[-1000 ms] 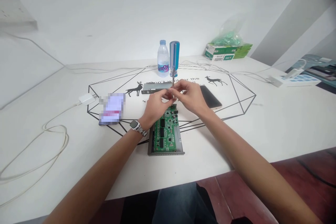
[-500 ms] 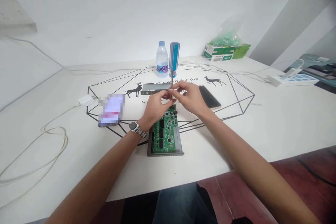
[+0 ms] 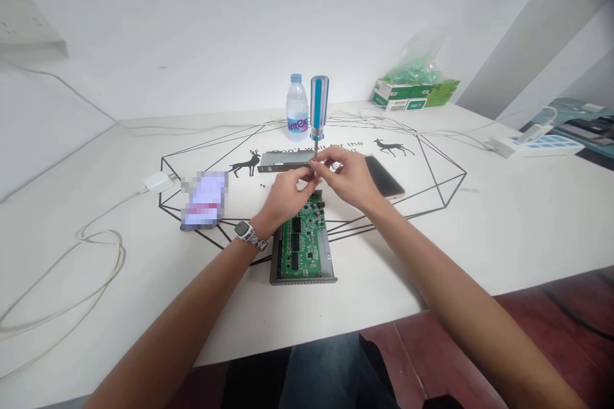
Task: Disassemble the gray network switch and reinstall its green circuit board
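A screwdriver (image 3: 319, 102) with a blue-and-clear striped handle stands upright, handle at the top. My right hand (image 3: 352, 179) pinches its metal shaft between thumb and fingers. At the lower end of the shaft, the fingertips of my left hand (image 3: 285, 195) are closed together; whatever they pinch is hidden. A watch is on my left wrist. Below both hands lies a green circuit board (image 3: 304, 243) in an open grey metal case (image 3: 304, 281), its far end partly covered by my left hand. Behind the hands a grey metal cover (image 3: 283, 161) rests on the table.
A water bottle (image 3: 297, 108) stands behind the cover. One phone (image 3: 206, 201) lies at left, another dark phone (image 3: 384, 177) beside my right hand. A charger (image 3: 158, 183) with a looped cable is farther left. Green boxes (image 3: 403, 92) and a power strip (image 3: 537, 146) sit at right.
Almost nothing differs. The screwdriver's handle is turned slightly, showing its stripes differently, and the view has shifted a little. Both hands keep their places.
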The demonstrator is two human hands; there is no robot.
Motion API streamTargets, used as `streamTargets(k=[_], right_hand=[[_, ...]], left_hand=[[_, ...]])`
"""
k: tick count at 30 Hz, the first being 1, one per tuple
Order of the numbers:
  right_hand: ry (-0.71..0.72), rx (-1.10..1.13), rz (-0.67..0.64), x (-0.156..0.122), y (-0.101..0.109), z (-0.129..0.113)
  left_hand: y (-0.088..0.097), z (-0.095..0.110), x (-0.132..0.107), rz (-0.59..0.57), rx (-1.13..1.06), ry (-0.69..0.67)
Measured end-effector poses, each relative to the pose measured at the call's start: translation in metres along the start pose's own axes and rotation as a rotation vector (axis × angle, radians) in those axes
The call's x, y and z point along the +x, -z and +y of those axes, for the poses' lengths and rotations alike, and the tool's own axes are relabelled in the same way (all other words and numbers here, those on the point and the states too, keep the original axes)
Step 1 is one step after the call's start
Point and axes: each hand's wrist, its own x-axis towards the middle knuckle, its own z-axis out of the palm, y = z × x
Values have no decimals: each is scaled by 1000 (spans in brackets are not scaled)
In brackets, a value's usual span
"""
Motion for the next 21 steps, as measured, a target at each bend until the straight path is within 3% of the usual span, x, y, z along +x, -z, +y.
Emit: streamTargets(k=[5,16,21], right_hand=[[-5,-2,23,2,-1,0],[36,-13,-37,1,2,1],[9,-13,-8,2,1,2]], left_hand=[[-4,0,0,84,-24,36],[1,-2,1,-40,-43,-10],[15,-8,-11,-124,165,3]])
